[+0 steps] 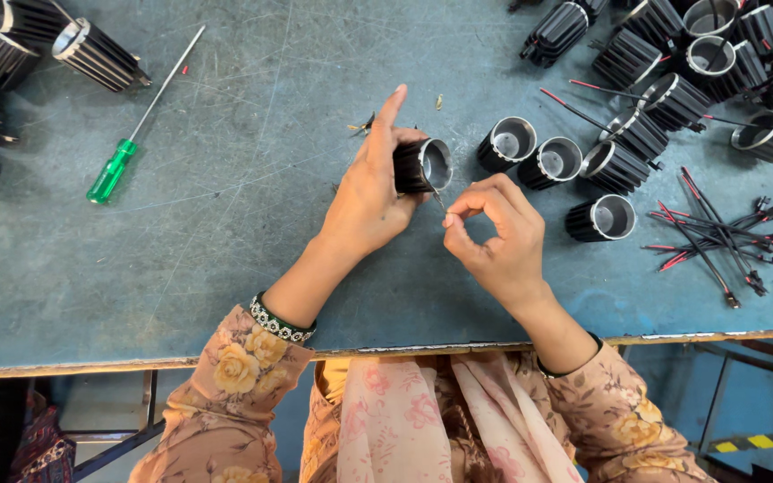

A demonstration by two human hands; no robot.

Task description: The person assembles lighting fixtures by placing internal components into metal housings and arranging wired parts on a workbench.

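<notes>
Head view shows my left hand gripping a black finned metal cylinder above the blue table. My right hand pinches a thin wire at its rim; I should hold the cylinder steady and guide slowly.

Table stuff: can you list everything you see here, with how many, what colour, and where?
table: one, scratched blue-grey, fills the view
screwdriver: one, green handle, left of the hands
finned black cylinders with silver rims: four in a loose group right of the hands, a pile top right, several top left, too cut off to count
wires: a loose bundle, red and black, far right
left hand: holds one finned cylinder
right hand: pinches something thin at the cylinder's rim
</notes>
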